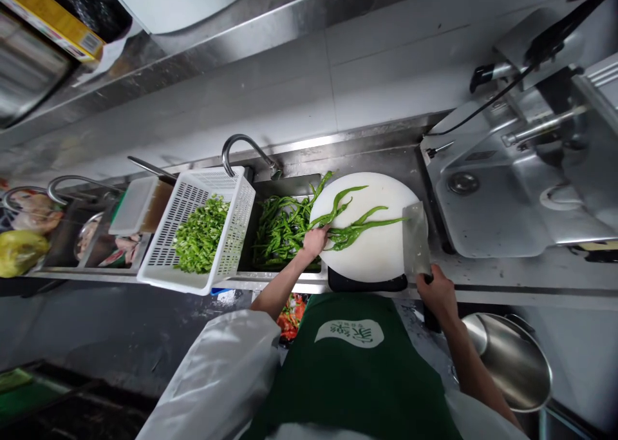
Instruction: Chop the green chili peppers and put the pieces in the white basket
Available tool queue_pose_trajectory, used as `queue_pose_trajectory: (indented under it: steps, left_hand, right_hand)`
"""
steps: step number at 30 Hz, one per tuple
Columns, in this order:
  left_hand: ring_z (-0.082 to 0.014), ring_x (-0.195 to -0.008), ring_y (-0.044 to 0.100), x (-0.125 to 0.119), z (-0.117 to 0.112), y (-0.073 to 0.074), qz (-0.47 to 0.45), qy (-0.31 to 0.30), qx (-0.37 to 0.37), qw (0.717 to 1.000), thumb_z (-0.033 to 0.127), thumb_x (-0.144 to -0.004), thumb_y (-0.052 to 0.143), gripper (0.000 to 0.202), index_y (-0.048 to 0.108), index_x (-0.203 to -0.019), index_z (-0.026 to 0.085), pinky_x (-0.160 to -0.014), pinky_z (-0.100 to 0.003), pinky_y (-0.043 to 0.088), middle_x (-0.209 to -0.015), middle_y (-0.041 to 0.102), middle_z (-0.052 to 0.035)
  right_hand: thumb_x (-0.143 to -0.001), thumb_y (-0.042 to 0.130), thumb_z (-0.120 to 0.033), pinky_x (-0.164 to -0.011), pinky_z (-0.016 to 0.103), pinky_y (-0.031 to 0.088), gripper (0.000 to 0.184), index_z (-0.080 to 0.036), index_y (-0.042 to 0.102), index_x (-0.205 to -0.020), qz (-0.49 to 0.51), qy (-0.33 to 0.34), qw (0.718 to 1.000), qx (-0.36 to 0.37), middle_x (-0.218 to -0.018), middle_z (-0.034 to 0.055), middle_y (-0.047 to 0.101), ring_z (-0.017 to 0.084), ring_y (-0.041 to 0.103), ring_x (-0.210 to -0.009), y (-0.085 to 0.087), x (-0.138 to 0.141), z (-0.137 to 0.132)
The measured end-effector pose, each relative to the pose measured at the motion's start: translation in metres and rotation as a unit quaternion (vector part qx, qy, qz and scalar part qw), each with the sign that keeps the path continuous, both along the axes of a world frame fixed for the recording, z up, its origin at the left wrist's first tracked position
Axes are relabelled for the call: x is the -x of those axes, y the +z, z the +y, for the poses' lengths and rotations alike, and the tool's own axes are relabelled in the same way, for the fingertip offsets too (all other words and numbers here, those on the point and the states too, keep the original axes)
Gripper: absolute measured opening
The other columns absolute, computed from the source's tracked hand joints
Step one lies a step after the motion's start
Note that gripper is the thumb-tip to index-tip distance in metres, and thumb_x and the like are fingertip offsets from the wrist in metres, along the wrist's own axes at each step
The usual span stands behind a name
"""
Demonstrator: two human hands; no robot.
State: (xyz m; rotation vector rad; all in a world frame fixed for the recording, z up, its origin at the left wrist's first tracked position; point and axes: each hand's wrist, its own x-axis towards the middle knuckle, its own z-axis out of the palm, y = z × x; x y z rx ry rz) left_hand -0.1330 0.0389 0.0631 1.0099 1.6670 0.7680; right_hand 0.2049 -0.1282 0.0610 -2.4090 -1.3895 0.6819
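Note:
My right hand (438,292) is wrapped round the dark handle of a cleaver (416,240), whose broad blade overlaps the right rim of the round white cutting board (371,259). At the board's left side my left hand (316,240) is closed on some long green chili peppers (355,230); their thin ends point right across the board. More whole green chili peppers (282,224) fill the sink just left of the board. Farther left, a white perforated basket (161,256) holds chopped green pieces (203,234).
A curved faucet (248,145) arches behind the basket and sink. On the right stands a metal slicing machine (545,131). A steel pot (512,363) sits low at the right, and red and green peppers (292,314) lie below the counter edge. Sinks with meat (125,250) are at left.

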Motion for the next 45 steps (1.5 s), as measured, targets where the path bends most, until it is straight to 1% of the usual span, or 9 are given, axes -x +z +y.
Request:
queue_pose_trajectory:
  steps: [7,13,17,20,24,27,33,38,45]
  left_hand:
    - [-0.0299,-0.111,0.07,-0.007,0.008,0.012,0.027,-0.014,-0.009,0.999,-0.004,-0.07,0.074,0.027,0.073,-0.074,0.023,-0.109,-0.034,0.047,-0.067,0.06,-0.0035]
    - [-0.0267,-0.084,0.07,0.027,0.002,0.06,0.165,-0.091,-0.09,0.978,0.016,-0.085,0.071,0.012,0.076,-0.074,0.021,-0.091,-0.03,0.052,-0.067,0.066,-0.0059]
    - [-0.0284,-0.101,0.069,0.028,0.012,0.087,0.115,-0.098,-0.175,0.973,0.018,-0.084,0.076,0.006,0.079,-0.089,0.02,-0.1,-0.031,0.05,-0.093,0.074,-0.0101]
    - [-0.0287,-0.111,0.067,-0.01,0.028,0.079,0.066,-0.154,-0.185,0.968,0.006,-0.08,0.076,0.021,0.079,-0.095,0.019,-0.106,-0.031,0.047,-0.104,0.072,-0.0109]
    - [-0.0291,-0.109,0.067,-0.075,0.048,0.043,0.064,-0.241,-0.125,0.96,-0.005,-0.079,0.068,0.024,0.076,-0.09,0.014,-0.105,-0.033,0.047,-0.082,0.065,-0.0074]
    - [-0.0306,-0.111,0.066,-0.092,0.056,0.024,0.045,-0.294,-0.103,0.949,-0.003,-0.076,0.076,0.02,0.074,-0.085,0.014,-0.108,-0.036,0.047,-0.076,0.063,-0.0057]
    - [-0.0327,-0.117,0.064,-0.057,0.088,0.018,0.123,-0.139,-0.134,0.974,0.002,-0.07,0.084,0.047,0.076,-0.114,0.016,-0.114,-0.038,0.042,-0.114,0.068,-0.0134]
    - [-0.0324,-0.102,0.071,-0.04,0.12,0.014,0.201,-0.161,-0.078,0.963,-0.002,-0.063,0.084,0.072,0.068,-0.133,0.011,-0.107,-0.04,0.048,-0.109,0.072,-0.0164]
    - [-0.0231,-0.082,0.071,-0.013,0.13,0.031,0.202,-0.241,-0.103,0.944,0.006,-0.071,0.074,0.066,0.067,-0.137,0.009,-0.09,-0.033,0.055,-0.086,0.075,-0.0063]
  right_hand:
    - [-0.091,0.051,-0.033,-0.069,0.033,0.04,0.034,-0.016,0.071,-0.114,0.007,-0.007,1.0,-0.009,-0.073,0.0061,0.065,0.025,0.061,-0.072,-0.006,0.001,-0.003]
    - [-0.089,0.05,-0.033,-0.066,0.031,0.036,0.031,-0.017,0.07,-0.108,0.023,-0.02,1.0,-0.002,-0.07,0.0045,0.061,0.023,0.056,-0.068,-0.007,0.002,-0.003]
    - [-0.089,0.051,-0.033,-0.064,0.03,0.034,0.03,-0.017,0.069,-0.106,0.039,-0.018,0.999,-0.002,-0.07,0.0044,0.061,0.021,0.053,-0.065,-0.005,0.002,-0.003]
    - [-0.089,0.051,-0.032,-0.064,0.03,0.033,0.031,-0.017,0.069,-0.109,0.028,-0.019,0.999,0.002,-0.07,0.0046,0.062,0.021,0.053,-0.065,-0.004,0.001,-0.003]
    - [-0.089,0.051,-0.033,-0.064,0.031,0.035,0.035,-0.016,0.07,-0.113,0.032,-0.018,0.999,-0.008,-0.068,0.0048,0.062,0.023,0.055,-0.066,-0.003,0.0,-0.003]
    - [-0.09,0.051,-0.033,-0.065,0.031,0.036,0.035,-0.016,0.07,-0.113,0.041,-0.021,0.999,-0.009,-0.068,0.0053,0.063,0.023,0.057,-0.066,-0.004,0.0,-0.004]
    - [-0.088,0.049,-0.032,-0.066,0.032,0.037,0.033,-0.017,0.07,-0.108,0.054,-0.041,0.998,0.001,-0.071,0.006,0.064,0.024,0.058,-0.068,-0.006,0.003,-0.005]
    - [-0.088,0.05,-0.033,-0.066,0.032,0.039,0.036,-0.016,0.07,-0.112,0.075,-0.055,0.996,0.011,-0.071,0.0063,0.065,0.023,0.059,-0.068,-0.005,0.001,-0.005]
    - [-0.091,0.051,-0.035,-0.068,0.03,0.04,0.038,-0.016,0.069,-0.118,0.076,-0.068,0.994,0.035,-0.079,0.0083,0.069,0.023,0.061,-0.072,-0.001,0.004,-0.005]
